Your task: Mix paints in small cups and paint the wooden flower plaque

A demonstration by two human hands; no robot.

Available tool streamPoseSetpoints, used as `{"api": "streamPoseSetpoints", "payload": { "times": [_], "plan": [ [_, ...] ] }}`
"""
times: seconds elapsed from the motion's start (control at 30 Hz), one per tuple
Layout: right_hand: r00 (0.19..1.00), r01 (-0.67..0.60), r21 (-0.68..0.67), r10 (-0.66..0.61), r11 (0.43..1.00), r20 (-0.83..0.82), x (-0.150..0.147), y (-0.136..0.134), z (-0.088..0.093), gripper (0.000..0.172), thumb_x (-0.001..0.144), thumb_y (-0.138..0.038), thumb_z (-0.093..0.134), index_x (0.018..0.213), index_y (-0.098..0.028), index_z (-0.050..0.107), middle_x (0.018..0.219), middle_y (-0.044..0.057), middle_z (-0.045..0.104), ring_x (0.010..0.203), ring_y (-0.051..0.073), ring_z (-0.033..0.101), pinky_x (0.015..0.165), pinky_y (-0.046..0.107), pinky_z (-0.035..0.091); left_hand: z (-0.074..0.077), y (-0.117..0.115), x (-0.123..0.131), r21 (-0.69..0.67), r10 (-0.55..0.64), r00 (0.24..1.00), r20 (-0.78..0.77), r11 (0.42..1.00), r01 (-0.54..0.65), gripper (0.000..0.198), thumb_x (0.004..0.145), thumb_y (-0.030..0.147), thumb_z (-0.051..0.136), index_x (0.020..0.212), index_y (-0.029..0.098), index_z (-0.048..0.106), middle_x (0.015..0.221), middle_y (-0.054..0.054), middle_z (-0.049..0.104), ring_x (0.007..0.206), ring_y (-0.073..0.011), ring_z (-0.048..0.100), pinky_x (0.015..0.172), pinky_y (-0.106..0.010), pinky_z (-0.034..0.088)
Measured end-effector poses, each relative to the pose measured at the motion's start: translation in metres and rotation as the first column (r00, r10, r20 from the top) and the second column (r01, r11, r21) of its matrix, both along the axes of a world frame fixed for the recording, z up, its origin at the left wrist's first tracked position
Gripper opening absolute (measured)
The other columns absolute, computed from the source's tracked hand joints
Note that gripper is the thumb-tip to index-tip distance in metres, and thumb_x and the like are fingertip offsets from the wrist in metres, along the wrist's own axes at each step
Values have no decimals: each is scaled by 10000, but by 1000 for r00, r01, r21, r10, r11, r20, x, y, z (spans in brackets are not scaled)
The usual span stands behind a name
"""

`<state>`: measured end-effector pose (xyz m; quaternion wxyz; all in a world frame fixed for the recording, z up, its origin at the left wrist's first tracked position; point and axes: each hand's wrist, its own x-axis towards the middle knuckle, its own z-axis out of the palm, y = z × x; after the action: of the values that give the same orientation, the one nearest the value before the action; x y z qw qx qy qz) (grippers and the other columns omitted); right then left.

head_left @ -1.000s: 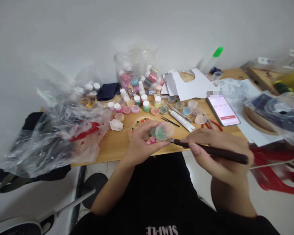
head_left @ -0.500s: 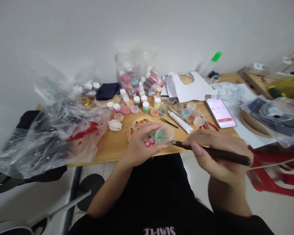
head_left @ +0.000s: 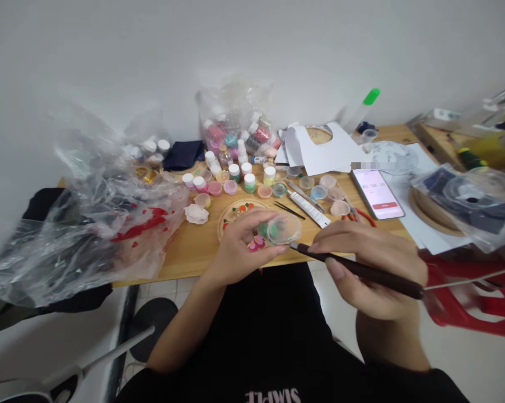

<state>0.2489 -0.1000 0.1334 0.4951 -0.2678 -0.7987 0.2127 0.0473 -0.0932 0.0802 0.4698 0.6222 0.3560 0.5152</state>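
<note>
My left hand (head_left: 239, 246) is closed around a small clear plastic cup (head_left: 284, 228) with green stuff in it, held tilted over the near edge of the wooden table (head_left: 193, 252). My right hand (head_left: 374, 268) pinches a dark brown brush handle (head_left: 361, 271), its tip pointing left and almost touching the cup's lower rim. Just behind the cup lies a round wooden disc (head_left: 238, 212) with small coloured pieces on it; a pink piece (head_left: 256, 243) shows below my left fingers.
Rows of small paint jars (head_left: 235, 170) and shallow cups (head_left: 319, 193) stand behind the disc, with tweezers (head_left: 289, 210) and a white tube (head_left: 309, 208). Crumpled plastic bags (head_left: 101, 207) fill the left. A phone (head_left: 376, 193), papers and bagged wooden hoops (head_left: 466, 204) lie right. A red stool (head_left: 471, 302) stands beside me.
The brush handle has tilted a little lower at its far end, and its tip has stayed by the cup. The view has shifted slightly; both hands keep their grips.
</note>
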Motion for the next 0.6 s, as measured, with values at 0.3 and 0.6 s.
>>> {"api": "streamPoseSetpoints", "payload": {
  "times": [0.3,0.6],
  "plan": [
    [996,-80,-84,83,993,34,5,5,3,182,798,-63,553,896,-173,661,723,47,678,675,155,680,582,261,548,-2,-1,-2,3,20,999,-32,1000,-20,399,689,254,847,1066,252,718,1065,-70,710,1008,-231,669,882,-390,554],
    [986,-139,-173,153,975,69,15,7,1,238,779,-33,532,904,-187,663,664,2,670,572,129,668,535,222,544,5,0,-6,58,2,993,-118,998,5,400,698,268,847,1077,255,720,1066,-71,735,1014,-244,671,958,-450,523]
  ]
}}
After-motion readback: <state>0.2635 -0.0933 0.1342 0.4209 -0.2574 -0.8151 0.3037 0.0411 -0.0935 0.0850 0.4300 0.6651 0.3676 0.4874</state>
